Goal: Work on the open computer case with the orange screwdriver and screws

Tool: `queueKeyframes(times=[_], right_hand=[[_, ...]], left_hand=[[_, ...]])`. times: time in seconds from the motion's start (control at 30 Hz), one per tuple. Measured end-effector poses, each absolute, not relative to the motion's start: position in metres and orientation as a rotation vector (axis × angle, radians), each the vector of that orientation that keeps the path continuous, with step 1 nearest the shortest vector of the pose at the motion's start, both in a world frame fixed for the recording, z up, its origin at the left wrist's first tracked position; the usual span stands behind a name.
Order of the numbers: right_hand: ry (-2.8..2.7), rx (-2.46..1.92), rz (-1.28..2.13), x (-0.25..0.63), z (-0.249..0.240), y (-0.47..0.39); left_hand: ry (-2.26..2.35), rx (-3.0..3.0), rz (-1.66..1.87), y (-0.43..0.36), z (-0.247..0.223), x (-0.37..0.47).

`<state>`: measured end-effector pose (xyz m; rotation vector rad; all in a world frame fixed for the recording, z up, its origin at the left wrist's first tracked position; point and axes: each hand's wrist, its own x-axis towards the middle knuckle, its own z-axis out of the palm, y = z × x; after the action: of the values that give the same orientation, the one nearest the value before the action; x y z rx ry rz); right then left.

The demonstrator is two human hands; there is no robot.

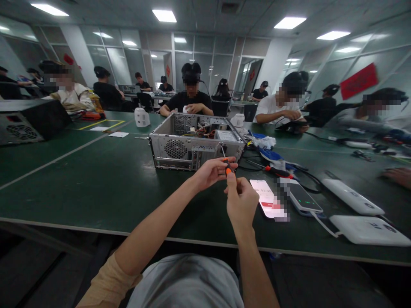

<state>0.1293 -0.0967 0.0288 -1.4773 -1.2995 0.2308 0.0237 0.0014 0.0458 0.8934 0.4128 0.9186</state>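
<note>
An orange-and-black screwdriver [228, 167] points away from me, its thin shaft reaching the back panel of an open computer case [205, 143]. My right hand [241, 199] is closed around the rear of its handle. Near the front of the handle, the fingers of my left hand [210, 172] pinch and steady the tool. The tip meets the panel's right part, close to the power supply [225, 136]; any screw there is too small to make out. Inside the case, bundled wires [204, 131] show.
Right of my hands lie a lit phone [266, 197], a second device [302, 196], white power banks [369, 229] and a red-black screwdriver [278, 172]. Cables and blue material [269, 155] lie beside the case. A black computer case [35, 122] stands left. People sit across the table.
</note>
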Motion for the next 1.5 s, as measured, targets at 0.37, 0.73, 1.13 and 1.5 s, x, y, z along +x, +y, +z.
queueKeyframes(times=[0.37,0.73,1.13,1.5], right_hand=[[-1.373,-1.211,-0.279,0.131,0.024,-0.095],[-1.219,-1.454,0.147,0.133,0.026,-0.092],[-1.326,-1.265,-0.017,0.125,0.021,-0.083],[-1.339,-1.133,-0.274,0.119,0.017,-0.083]], left_hand=[[0.585,1.016,1.106,-0.001,0.045,0.032],[0.459,0.960,0.898,-0.005,0.049,0.024],[0.492,1.006,1.025,0.000,0.047,0.019],[0.522,0.957,1.025,0.007,0.039,0.018]])
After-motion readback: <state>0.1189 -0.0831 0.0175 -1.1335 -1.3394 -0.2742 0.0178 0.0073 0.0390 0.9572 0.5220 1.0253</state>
